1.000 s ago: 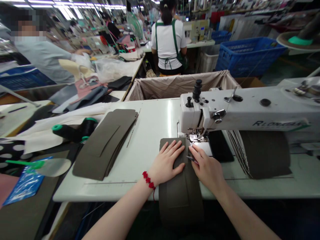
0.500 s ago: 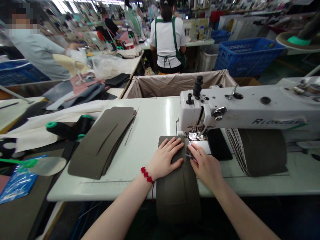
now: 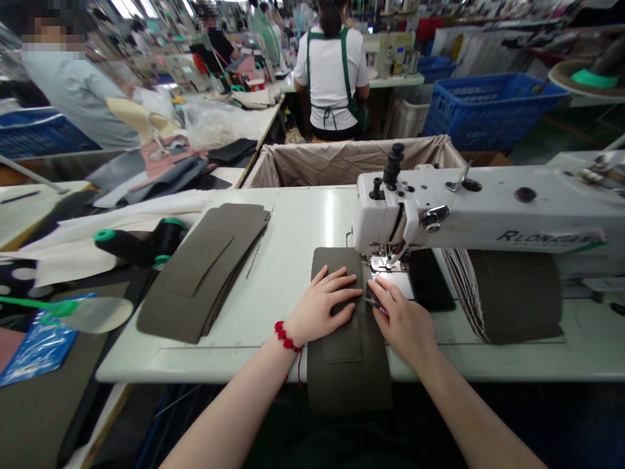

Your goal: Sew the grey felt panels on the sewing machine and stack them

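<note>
A dark grey-brown fabric panel (image 3: 349, 387) lies under the sewing machine's needle area, its near end hanging over the table's front edge. A smaller rectangular piece (image 3: 342, 348) lies on it. My left hand (image 3: 325, 303) rests flat on the panel with fingers spread, a red bracelet at the wrist. My right hand (image 3: 403, 319) is at the panel's right edge, just in front of the presser foot (image 3: 388, 260). Its fingers are curled around small pointed thread snips (image 3: 374, 302), mostly hidden in the palm.
Similar panels are stacked on the left (image 3: 195, 273), and another stack (image 3: 517, 296) sits under the machine arm (image 3: 488, 202). Black thread cones (image 3: 124, 251) lie left. Behind the table stands a cloth-lined bin (image 3: 342, 163). Co-workers sit beyond, near a blue crate (image 3: 493, 107).
The panel has slid away from me, along the left side of the needle. My left hand now lies farther back from its far edge. My right hand has barely moved.
</note>
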The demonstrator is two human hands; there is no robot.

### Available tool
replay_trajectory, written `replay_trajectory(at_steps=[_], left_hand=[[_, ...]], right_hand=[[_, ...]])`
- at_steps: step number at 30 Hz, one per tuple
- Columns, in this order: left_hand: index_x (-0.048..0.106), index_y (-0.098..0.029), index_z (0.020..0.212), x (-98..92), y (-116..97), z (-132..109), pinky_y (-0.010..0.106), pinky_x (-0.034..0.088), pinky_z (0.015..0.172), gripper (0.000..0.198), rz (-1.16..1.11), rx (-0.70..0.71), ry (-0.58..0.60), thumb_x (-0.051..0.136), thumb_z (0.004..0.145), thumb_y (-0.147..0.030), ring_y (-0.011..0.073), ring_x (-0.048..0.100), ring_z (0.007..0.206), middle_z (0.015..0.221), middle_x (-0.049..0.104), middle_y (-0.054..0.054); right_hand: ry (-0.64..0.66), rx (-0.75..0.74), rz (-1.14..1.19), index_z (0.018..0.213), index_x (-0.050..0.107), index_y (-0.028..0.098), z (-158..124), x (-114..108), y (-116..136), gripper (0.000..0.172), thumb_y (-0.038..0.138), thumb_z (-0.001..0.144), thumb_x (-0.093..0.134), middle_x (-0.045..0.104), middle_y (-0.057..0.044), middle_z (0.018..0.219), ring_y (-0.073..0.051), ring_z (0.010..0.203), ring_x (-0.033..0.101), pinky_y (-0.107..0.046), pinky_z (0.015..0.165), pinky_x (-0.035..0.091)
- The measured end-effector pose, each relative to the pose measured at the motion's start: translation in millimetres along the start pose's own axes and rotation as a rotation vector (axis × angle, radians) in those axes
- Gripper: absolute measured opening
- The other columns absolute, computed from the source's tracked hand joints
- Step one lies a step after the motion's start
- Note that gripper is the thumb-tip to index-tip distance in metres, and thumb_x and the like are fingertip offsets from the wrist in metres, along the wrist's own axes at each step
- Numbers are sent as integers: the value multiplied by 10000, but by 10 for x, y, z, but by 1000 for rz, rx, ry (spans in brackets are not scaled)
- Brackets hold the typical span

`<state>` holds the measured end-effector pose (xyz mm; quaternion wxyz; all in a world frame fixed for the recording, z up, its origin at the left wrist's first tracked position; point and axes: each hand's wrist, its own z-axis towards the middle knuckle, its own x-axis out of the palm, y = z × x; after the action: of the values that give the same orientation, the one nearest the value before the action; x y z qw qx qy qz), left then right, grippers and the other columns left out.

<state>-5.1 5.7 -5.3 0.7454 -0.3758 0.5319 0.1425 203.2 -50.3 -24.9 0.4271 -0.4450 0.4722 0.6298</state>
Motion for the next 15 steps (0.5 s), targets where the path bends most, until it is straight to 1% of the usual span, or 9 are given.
replay_trajectory(at_steps=[4, 15], left_hand=[[607, -328, 1245, -4, 0, 1, 490, 127, 1194, 334, -5, -8, -2, 480, 937, -309, 222, 326, 1396, 1409, 504, -18], [613, -349, 1234, 4, 4, -2, 497, 101, 1195, 333, 3, -13, -13, 494, 927, -303, 225, 335, 1390, 1397, 514, -23]], right_hand=[[-1, 5, -2, 1386, 461, 289, -2, 12, -3, 444, 299, 945, 408, 471, -21, 1440, -173, 836, 674, -300, 666, 530], [7, 1, -14, 1382, 470, 287, -3, 2, 0, 443, 307, 945, 404, 477, -24, 1434, -170, 819, 672, -300, 647, 527]])
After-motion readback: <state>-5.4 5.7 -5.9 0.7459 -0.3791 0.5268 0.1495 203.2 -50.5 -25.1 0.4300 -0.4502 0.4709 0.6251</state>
